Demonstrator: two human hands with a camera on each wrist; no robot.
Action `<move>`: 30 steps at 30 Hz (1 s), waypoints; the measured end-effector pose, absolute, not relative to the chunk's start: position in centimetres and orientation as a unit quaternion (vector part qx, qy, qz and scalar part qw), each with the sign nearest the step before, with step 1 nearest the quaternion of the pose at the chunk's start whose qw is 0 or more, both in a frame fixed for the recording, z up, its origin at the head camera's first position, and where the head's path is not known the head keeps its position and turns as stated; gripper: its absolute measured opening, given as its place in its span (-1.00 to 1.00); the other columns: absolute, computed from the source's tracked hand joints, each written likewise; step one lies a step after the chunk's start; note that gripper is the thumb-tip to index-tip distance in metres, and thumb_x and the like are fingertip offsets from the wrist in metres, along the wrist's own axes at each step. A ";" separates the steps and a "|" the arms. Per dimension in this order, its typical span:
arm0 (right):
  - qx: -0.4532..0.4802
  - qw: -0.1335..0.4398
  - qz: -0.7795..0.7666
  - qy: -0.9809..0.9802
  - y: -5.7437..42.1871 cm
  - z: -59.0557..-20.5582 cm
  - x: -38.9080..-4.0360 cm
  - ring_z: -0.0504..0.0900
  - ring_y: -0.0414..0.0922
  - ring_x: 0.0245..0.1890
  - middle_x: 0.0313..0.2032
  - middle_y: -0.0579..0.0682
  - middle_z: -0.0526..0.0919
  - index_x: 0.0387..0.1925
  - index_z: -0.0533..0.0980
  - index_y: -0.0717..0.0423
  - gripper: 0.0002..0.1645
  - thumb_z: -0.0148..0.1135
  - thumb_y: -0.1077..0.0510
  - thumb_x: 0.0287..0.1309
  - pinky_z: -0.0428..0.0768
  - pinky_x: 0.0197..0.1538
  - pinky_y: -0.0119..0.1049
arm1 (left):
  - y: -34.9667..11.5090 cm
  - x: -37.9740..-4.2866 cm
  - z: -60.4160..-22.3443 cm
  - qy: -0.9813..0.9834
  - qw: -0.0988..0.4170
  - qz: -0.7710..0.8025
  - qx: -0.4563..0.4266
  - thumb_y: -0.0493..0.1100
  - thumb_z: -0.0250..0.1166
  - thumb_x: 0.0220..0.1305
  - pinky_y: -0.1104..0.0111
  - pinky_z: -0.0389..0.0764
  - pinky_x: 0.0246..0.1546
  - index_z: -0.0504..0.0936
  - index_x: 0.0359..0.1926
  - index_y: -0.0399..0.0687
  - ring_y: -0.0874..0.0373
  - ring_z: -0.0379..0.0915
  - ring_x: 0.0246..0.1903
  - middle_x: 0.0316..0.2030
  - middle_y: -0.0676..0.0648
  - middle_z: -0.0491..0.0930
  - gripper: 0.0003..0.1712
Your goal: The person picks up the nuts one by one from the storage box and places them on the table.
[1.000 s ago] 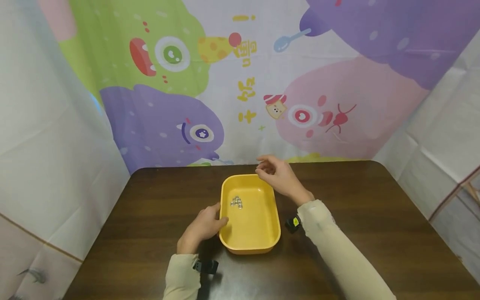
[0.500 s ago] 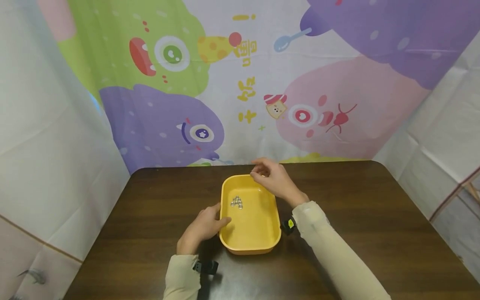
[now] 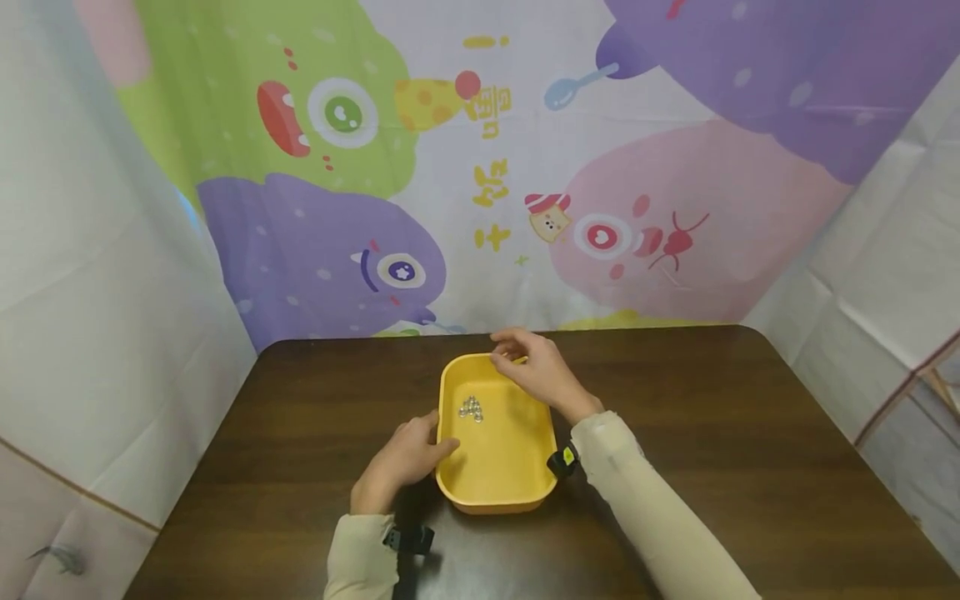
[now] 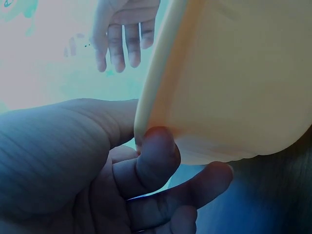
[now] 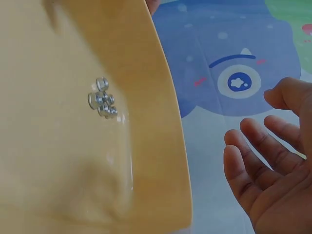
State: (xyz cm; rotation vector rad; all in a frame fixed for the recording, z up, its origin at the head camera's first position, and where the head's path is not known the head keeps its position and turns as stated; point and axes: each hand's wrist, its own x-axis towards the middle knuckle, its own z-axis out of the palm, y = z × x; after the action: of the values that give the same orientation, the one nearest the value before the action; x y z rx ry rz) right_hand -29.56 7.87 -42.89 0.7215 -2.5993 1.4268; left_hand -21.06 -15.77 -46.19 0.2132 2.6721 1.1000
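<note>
A yellow plastic basin [image 3: 498, 467] with rounded corners stands on the table. Its left rim is gripped by my left hand [image 3: 402, 457], thumb over the inside and fingers along the outer wall, as the left wrist view also shows. In the basin's left half lies a small cluster of shiny, clear-silvery round pieces [image 5: 103, 99]. Over the basin's far right corner hovers my right hand [image 3: 543, 372], with fingers loosely bent and apart. Nothing shows between those fingers [image 5: 261, 151] in the right wrist view.
The dark wooden table [image 3: 337, 383] extends around the basin on every side. Behind it hangs a cloth [image 3: 495, 283] printed with cartoon monsters. Pale sheets [image 3: 112, 250] close off both sides. Each wrist carries a small black camera [image 3: 562, 460].
My right hand has drifted left and slightly nearer over the basin's far end. The left hand keeps its grip on the rim, and the cluster of pieces lies as before.
</note>
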 end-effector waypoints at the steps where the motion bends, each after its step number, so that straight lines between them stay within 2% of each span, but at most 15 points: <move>1: 0.237 0.047 0.468 -0.850 7.7 -42.9 -29.6 0.71 -0.06 -0.08 -0.08 -0.03 0.76 0.20 0.58 0.03 -0.59 0.29 0.02 0.40 0.68 0.05 -0.08 | -15.8 -21.1 -46.1 0.916 0.122 0.376 0.072 -0.10 0.32 0.41 0.31 0.54 -0.37 0.39 0.41 -0.34 0.15 0.52 -0.46 -0.37 -0.07 0.59 -0.33; 7: 0.241 0.038 0.481 -0.842 6.9 -42.9 -29.7 0.71 -0.06 -0.07 -0.07 -0.02 0.76 0.18 0.59 0.04 -0.61 0.30 0.04 0.39 0.66 0.06 -0.08 | -15.7 -21.1 -46.1 0.917 0.119 0.375 0.071 -0.11 0.32 0.41 0.30 0.56 -0.33 0.43 0.38 -0.32 0.14 0.53 -0.44 -0.33 -0.07 0.61 -0.36; 11: 0.239 0.018 0.492 -0.837 6.5 -43.1 -29.6 0.70 -0.07 -0.05 -0.05 -0.02 0.75 0.16 0.60 0.04 -0.62 0.30 0.04 0.39 0.65 0.07 -0.11 | -15.7 -21.0 -46.1 0.917 0.115 0.376 0.072 -0.12 0.32 0.40 0.32 0.55 -0.37 0.42 0.39 -0.33 0.15 0.52 -0.47 -0.35 -0.07 0.61 -0.36; 18: 0.223 0.018 0.492 -0.841 6.1 -43.5 -29.8 0.69 -0.08 -0.06 -0.03 -0.03 0.75 0.11 0.62 0.02 -0.67 0.30 0.03 0.39 0.65 0.07 -0.12 | -15.7 -21.0 -45.8 0.916 0.112 0.379 0.078 -0.14 0.32 0.41 0.33 0.53 -0.43 0.42 0.38 -0.34 0.15 0.51 -0.51 -0.42 -0.07 0.59 -0.37; 24: 0.203 0.007 0.500 -0.842 5.6 -43.7 -29.9 0.70 -0.08 -0.08 -0.03 -0.03 0.74 0.09 0.64 0.01 -0.68 0.30 0.01 0.39 0.66 0.04 -0.12 | -15.7 -21.1 -45.9 0.918 0.111 0.372 0.080 -0.14 0.33 0.40 0.34 0.53 -0.40 0.43 0.37 -0.32 0.16 0.51 -0.48 -0.39 -0.07 0.60 -0.38; 30: 0.195 -0.015 0.504 -0.841 5.2 -44.2 -30.0 0.70 -0.07 -0.13 -0.05 0.00 0.74 0.10 0.63 0.11 -0.65 0.31 0.03 0.38 0.68 -0.06 -0.18 | -15.7 -21.0 -45.9 0.916 0.116 0.377 0.079 -0.14 0.33 0.40 0.32 0.54 -0.41 0.43 0.36 -0.34 0.14 0.52 -0.48 -0.39 -0.07 0.59 -0.39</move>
State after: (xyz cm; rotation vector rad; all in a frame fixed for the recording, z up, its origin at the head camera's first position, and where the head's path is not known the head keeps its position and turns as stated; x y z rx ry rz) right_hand -29.98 5.16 -44.24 0.6170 -2.6686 1.5992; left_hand -21.01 -15.73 -45.88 0.2322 2.6827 1.1034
